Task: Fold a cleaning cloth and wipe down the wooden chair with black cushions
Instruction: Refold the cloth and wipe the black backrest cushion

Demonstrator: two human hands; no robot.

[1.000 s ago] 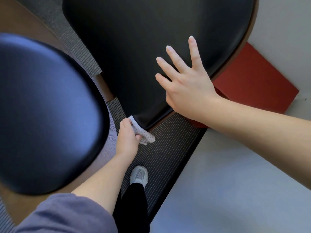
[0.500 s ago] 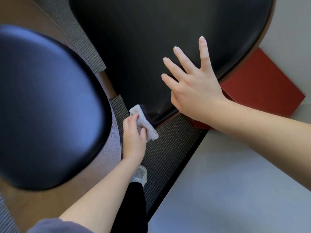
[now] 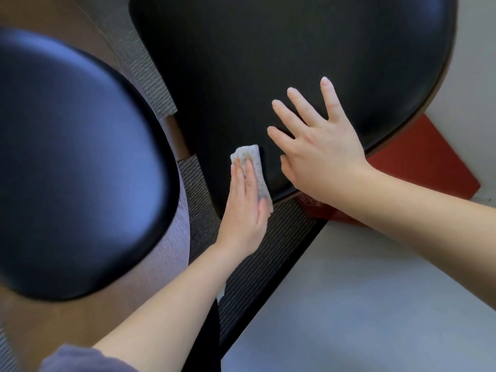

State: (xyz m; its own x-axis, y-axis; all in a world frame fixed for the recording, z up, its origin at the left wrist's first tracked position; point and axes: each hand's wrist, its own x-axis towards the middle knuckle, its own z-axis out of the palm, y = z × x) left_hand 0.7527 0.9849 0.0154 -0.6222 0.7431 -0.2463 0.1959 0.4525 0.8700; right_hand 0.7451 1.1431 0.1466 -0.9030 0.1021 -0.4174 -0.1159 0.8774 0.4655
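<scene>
The chair's black seat cushion fills the top of the view, with a thin wooden rim along its right edge. The black backrest cushion bulges at the left, close to the camera. A folded white speckled cloth lies on the seat's near corner. My left hand presses it flat with straight fingers. My right hand rests on the seat just right of the cloth, fingers spread.
A dark ribbed mat lies under the chair on a pale grey floor. A red flat object sits below the seat's right edge. Brown wood of the chair back shows behind the backrest cushion. My dark trouser leg is at the bottom.
My left hand rose from the seat's lower corner onto the cushion top and flattened over the cloth, which it pinched before. My right hand stayed spread on the seat.
</scene>
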